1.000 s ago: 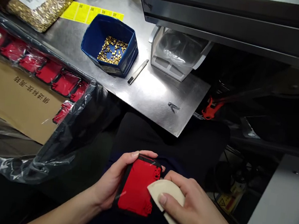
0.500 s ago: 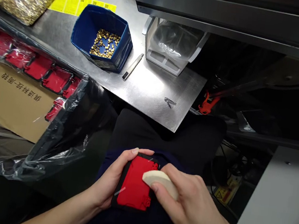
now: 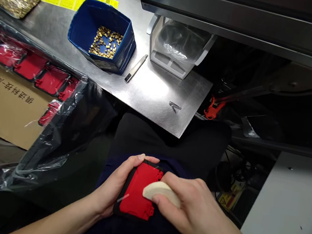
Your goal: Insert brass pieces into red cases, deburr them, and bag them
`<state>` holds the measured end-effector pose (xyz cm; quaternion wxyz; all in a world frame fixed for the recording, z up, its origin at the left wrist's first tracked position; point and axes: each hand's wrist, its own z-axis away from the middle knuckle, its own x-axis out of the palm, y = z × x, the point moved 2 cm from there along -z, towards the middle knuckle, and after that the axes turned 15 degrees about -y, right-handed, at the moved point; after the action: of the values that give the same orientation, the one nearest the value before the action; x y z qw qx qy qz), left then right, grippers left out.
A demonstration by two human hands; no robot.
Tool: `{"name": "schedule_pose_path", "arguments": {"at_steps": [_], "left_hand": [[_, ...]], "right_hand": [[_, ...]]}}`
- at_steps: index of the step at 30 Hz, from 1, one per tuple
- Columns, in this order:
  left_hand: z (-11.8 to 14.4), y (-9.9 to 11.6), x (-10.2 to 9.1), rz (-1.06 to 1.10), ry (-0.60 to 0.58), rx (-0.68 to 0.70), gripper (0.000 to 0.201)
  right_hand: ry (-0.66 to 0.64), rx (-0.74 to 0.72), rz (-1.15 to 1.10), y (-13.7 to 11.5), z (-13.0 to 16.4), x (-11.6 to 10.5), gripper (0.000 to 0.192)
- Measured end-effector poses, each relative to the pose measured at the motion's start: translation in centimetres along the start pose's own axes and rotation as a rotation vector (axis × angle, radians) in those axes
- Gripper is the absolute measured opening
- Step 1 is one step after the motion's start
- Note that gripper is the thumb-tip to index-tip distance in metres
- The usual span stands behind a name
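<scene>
A red plastic part with a black rim (image 3: 137, 192) rests above my lap, tilted slightly. My left hand (image 3: 121, 181) is closed around its left and top edges, thumb on the upper corner. In my right hand (image 3: 183, 205), thumb and fingers pinch a flat, cream-coloured pad with a rounded edge (image 3: 159, 191). The pad's tip lies over the right half of the red face; whether it touches cannot be made out. Small notched details show along the part's right edge, partly covered by my right hand.
On the metal table (image 3: 157, 107) are a blue bin (image 3: 128, 49) with small brass pieces (image 3: 105, 42), a utility knife (image 3: 136, 68), nail clippers (image 3: 174, 106) and a grey-white tray (image 3: 168, 63) holding a plastic bag. A lined box (image 3: 9, 108) at left holds several red parts (image 3: 51, 80).
The pad in my right hand has shifted slightly left across the red part. My left hand keeps its hold. The whole view has moved a little.
</scene>
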<state>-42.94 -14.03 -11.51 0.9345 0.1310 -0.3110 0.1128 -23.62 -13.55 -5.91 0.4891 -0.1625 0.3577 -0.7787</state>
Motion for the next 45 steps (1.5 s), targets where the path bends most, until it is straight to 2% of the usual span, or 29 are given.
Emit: {"name": "schedule_pose_path", "arguments": {"at_steps": [3, 5, 8, 10, 15, 19, 24, 27, 32, 37, 45], "left_hand": [[-0.2, -0.1, -0.1, 0.026, -0.009, -0.041, 0.056], [-0.3, -0.1, -0.2, 0.059, -0.013, -0.056, 0.057], [-0.4, 0.0, -0.3, 0.119, -0.006, -0.091, 0.058], [-0.5, 0.0, -0.3, 0.153, -0.007, -0.108, 0.056], [-0.6, 0.1, -0.1, 0.152, -0.035, -0.104, 0.055], [-0.7, 0.0, -0.2, 0.096, -0.004, -0.125, 0.054], [-0.8, 0.1, -0.2, 0.156, -0.063, -0.139, 0.052], [-1.0, 0.1, -0.2, 0.156, -0.055, -0.148, 0.051], [-1.0, -0.1, -0.4, 0.17, -0.039, -0.17, 0.051], [-1.2, -0.1, -0.2, 0.144, -0.066, -0.132, 0.05], [-1.1, -0.2, -0.1, 0.14, -0.078, -0.116, 0.049]], "right_hand": [[-0.023, -0.008, 0.091, 0.0, -0.1, -0.1, 0.028], [-0.044, -0.066, 0.202, 0.0, -0.3, 0.3, 0.024], [0.039, -0.136, 0.422, 0.1, -0.4, 0.8, 0.025], [0.063, -0.134, 0.489, 0.3, -0.4, 0.9, 0.025], [-0.03, -0.176, 0.462, 0.3, -0.3, 1.0, 0.023], [0.021, -0.158, 0.43, 0.3, -0.4, 0.8, 0.023], [0.034, -0.139, 0.421, 0.9, -0.1, 0.9, 0.022], [0.038, -0.164, 0.445, 0.7, -0.5, 0.8, 0.023], [0.016, -0.112, 0.457, 0.8, -0.7, 0.4, 0.022], [0.002, -0.178, 0.462, 0.4, -0.5, 0.9, 0.022], [-0.08, -0.143, 0.398, 0.6, -0.1, 0.9, 0.02]]}}
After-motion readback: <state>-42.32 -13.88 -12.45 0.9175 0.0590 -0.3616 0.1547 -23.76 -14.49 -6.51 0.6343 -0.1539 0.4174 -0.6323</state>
